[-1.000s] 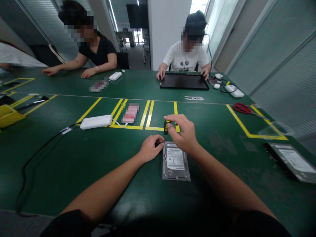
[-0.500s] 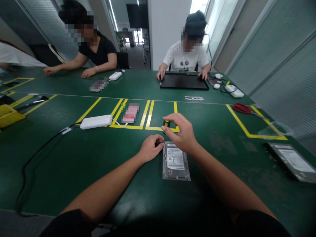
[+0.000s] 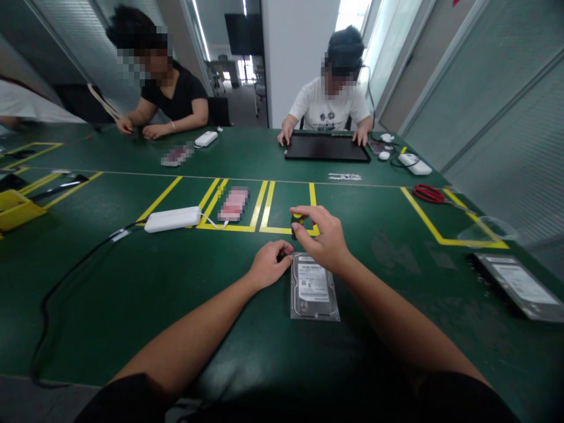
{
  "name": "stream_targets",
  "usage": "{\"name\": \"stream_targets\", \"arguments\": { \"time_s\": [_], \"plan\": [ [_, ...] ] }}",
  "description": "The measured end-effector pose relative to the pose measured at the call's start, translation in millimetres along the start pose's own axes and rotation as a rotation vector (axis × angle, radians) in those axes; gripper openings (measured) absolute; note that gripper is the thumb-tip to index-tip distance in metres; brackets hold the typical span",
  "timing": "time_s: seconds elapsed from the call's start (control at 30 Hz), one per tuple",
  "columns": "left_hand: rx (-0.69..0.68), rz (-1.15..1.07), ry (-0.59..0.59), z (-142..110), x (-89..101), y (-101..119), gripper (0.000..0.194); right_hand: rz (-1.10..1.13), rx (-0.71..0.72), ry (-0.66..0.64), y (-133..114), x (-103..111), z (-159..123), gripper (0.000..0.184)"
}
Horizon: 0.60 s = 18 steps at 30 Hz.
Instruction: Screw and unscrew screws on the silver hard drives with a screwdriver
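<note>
A silver hard drive (image 3: 314, 288) with a white label lies flat on the green table (image 3: 176, 282) in front of me. My right hand (image 3: 321, 238) is above the drive's far left corner, fingers pinched round the black and yellow handle of a small screwdriver (image 3: 295, 222) held upright. My left hand (image 3: 268, 265) rests on the table just left of the drive, fingers curled, fingertips touching the drive's far left corner.
A white power bank (image 3: 173, 218) with a black cable lies to the left by yellow tape lines. A second hard drive (image 3: 520, 285), a clear cup (image 3: 491, 229) and red scissors (image 3: 432, 193) sit at the right. Two people sit across; one touches a black tray (image 3: 326, 147).
My right hand's fingers have shifted round the screwdriver handle, as in turning it. The person at the far left has drawn their hands together. The drive has not moved.
</note>
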<state>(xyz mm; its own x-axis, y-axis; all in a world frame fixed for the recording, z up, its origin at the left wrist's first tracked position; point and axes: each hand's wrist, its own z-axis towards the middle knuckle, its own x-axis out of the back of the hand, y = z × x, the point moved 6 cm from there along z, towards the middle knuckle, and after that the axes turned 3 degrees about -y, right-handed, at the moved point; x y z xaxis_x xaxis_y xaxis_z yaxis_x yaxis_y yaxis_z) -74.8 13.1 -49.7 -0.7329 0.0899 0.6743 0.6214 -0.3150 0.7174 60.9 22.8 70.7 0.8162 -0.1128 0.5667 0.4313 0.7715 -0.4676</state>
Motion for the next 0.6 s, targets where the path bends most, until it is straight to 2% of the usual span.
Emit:
{"name": "stream_targets", "arguments": {
  "time_s": [0.3, 0.6],
  "plan": [
    [-0.001, 0.011, -0.004, 0, 0.3, 0, 0.008, 0.079, -0.116, -0.082, 11, -10, -3, 0.039],
    [0.000, -0.013, 0.003, 0, -1.0, -2, 0.009, 0.134, -0.242, -0.184, 17, -12, 3, 0.028]
  ]
}}
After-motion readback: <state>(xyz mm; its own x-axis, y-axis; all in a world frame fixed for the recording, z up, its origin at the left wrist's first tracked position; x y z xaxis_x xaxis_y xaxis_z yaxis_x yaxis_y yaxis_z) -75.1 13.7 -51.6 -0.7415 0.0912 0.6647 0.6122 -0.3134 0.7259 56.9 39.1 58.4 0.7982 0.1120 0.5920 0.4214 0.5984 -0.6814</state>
